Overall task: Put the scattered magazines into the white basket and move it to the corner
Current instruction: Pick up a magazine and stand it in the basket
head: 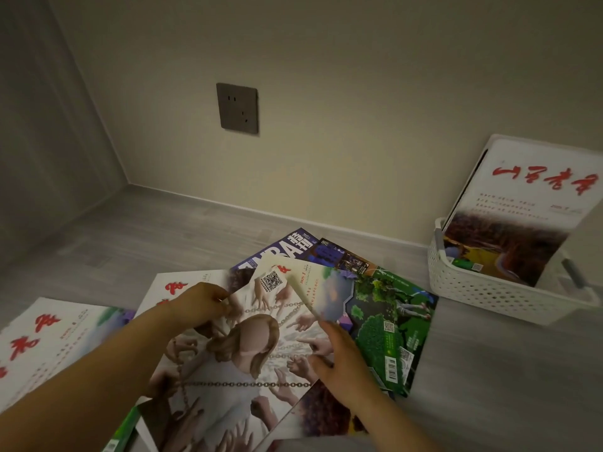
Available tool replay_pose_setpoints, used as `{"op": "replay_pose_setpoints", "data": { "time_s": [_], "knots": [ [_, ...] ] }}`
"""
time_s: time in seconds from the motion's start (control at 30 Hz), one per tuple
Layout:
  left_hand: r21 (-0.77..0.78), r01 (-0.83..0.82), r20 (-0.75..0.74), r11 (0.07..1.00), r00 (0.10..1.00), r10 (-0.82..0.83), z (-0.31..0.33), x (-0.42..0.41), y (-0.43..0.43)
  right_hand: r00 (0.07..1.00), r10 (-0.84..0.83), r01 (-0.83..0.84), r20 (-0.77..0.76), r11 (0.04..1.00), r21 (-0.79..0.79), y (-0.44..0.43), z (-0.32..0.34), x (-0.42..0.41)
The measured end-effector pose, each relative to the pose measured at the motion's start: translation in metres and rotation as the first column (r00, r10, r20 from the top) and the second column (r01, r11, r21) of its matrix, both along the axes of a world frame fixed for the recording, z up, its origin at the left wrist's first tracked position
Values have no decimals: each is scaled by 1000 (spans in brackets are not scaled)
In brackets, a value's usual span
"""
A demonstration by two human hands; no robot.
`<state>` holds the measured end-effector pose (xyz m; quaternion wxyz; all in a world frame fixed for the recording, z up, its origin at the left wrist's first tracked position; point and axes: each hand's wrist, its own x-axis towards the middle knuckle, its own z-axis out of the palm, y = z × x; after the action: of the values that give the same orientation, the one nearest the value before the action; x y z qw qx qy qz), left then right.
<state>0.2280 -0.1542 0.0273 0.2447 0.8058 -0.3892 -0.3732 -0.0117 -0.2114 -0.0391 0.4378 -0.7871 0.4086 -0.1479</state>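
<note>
Several magazines lie scattered and overlapping on the grey floor. On top is one with a chain-and-hands cover point(248, 370). My left hand point(202, 305) pinches its upper left edge. My right hand point(339, 360) grips its right edge, fingers on the cover. Beneath it lie a green-cover magazine point(388, 324), a blue one point(287, 249) and white ones with red lettering point(42, 340). The white perforated basket point(489, 295) stands at the right by the wall, with a white red-lettered magazine point(528, 203) upright inside it.
The room corner point(129, 184) is at the far left, where two walls meet the wood-look floor. A dark wall socket point(237, 108) sits on the back wall above the magazines. Bare floor lies between the pile and the corner.
</note>
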Motion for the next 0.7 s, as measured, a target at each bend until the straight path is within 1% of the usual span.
{"op": "replay_pose_setpoints", "data": {
  "time_s": [0.07, 0.13, 0.2, 0.23, 0.3, 0.37, 0.4, 0.5, 0.63, 0.7],
  "knots": [
    [-69, 43, -47, 997, 998, -46, 7, -8, 4, 990, -85, 68, 109, 986, 153, -2, 6, -4],
    [-184, 38, -83, 982, 995, -54, 20, -16, 6, 960, -227, 166, 163, 932, 322, -10, 16, -11],
    [-293, 45, -108, 955, 991, -80, 36, -25, 2, 924, -329, 220, 197, 875, 431, -21, 29, -21],
    [-343, 42, -118, 938, 989, -87, 44, -31, -1, 916, -348, 224, 201, 857, 464, -27, 38, -27],
    [-411, 28, -108, 911, 991, -79, 56, -42, -11, 920, -333, 202, 209, 857, 475, -37, 57, -42],
    [-440, 48, -34, 897, 997, -70, 60, -58, -25, 923, -308, 182, 230, 877, 444, -47, 73, -59],
    [-435, 79, 31, 897, 997, -73, 60, -69, -34, 918, -316, 191, 239, 882, 432, -51, 80, -67],
    [-331, 189, 224, 925, 968, -117, 51, -109, -54, 882, -402, 278, 247, 866, 417, -62, 93, -92],
    [-382, 368, 312, 848, 915, -256, 39, -159, -65, 812, -517, 367, 271, 813, 453, -72, 102, -119],
    [-360, 444, 369, 820, 875, -312, 34, -181, -68, 777, -557, 395, 293, 794, 462, -78, 106, -128]
  ]
}}
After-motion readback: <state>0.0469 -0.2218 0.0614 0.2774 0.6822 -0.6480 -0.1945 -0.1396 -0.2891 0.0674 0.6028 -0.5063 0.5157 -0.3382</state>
